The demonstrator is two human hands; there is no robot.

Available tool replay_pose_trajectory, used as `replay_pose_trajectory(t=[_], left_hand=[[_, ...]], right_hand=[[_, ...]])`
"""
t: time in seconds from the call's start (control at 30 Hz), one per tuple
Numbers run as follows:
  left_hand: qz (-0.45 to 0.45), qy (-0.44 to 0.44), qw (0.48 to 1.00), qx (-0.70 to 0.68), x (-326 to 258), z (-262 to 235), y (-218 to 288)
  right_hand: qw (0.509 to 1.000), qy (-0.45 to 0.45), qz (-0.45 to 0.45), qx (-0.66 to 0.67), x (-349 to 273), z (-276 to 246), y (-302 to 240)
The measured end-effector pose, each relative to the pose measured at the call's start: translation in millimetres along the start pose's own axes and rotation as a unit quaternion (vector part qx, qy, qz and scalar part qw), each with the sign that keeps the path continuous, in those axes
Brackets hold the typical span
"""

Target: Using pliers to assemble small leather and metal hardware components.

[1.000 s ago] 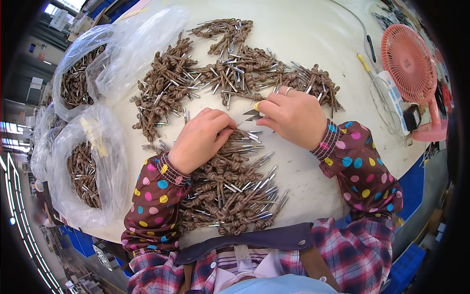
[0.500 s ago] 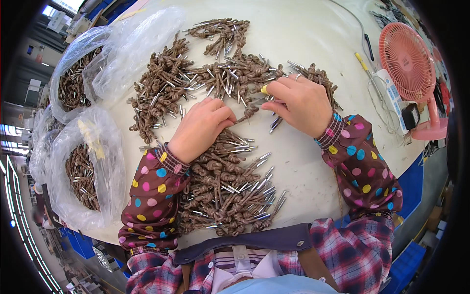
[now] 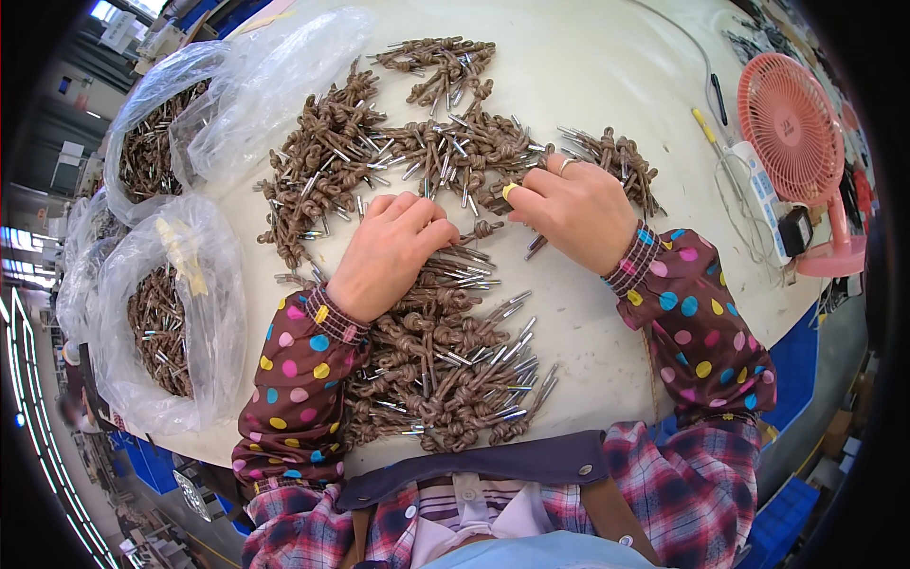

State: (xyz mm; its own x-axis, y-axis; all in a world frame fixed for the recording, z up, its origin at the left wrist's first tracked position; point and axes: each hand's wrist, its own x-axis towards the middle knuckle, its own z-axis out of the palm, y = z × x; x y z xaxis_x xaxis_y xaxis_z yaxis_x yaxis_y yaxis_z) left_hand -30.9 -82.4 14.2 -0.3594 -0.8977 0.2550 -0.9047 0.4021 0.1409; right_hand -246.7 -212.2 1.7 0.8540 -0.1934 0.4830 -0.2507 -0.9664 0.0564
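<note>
My left hand (image 3: 391, 254) is closed, its fingertips pinching the end of a knotted brown shoelace (image 3: 485, 230) whose knot sticks out to the right. My right hand (image 3: 580, 211) is bent in a pinch just right of that knot. A bit of yellow (image 3: 509, 191) shows at its fingertip; anything between the fingers is hidden. Metal tips of laces (image 3: 536, 247) poke out beneath this hand. A large heap of knotted brown laces (image 3: 445, 370) with silvery tips lies in front of me, partly under my left forearm. More such laces (image 3: 322, 161) spread across the table beyond both hands.
Clear plastic bags (image 3: 218, 313) filled with the same laces stand at the left. To the right are a pink fan (image 3: 791, 128), a white power strip (image 3: 758, 194) with a black adapter (image 3: 794, 230), a yellow-handled tool (image 3: 702, 123) and a dark pen (image 3: 718, 100).
My right hand has lowered slightly and its fingers have drawn closer together. The knotted lace at my left fingertips now lies flatter. My left hand has barely moved.
</note>
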Motion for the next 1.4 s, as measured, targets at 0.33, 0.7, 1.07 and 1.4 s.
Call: replay_pose_trajectory(t=[0.33, 0.7, 1.07, 1.4], left_hand=[[0.015, 0.028, 0.999, -0.013, 4.9, -0.4, 1.8], [-0.035, 0.046, 0.995, -0.075, 32.8, 2.5, 14.9], [-0.071, -0.036, 0.992, -0.096, 8.1, 0.8, 5.1], [-0.122, 0.030, 0.968, -0.219, -11.2, 1.5, 2.9]], right_hand=[[0.999, 0.011, -0.025, 0.031, 3.4, 5.3, -3.4], [0.992, 0.070, 0.096, 0.049, 1.1, -10.8, 16.4], [0.997, 0.025, 0.056, 0.055, 1.7, 5.8, -0.5], [0.999, 0.021, -0.006, 0.028, 13.1, 0.1, -15.5]])
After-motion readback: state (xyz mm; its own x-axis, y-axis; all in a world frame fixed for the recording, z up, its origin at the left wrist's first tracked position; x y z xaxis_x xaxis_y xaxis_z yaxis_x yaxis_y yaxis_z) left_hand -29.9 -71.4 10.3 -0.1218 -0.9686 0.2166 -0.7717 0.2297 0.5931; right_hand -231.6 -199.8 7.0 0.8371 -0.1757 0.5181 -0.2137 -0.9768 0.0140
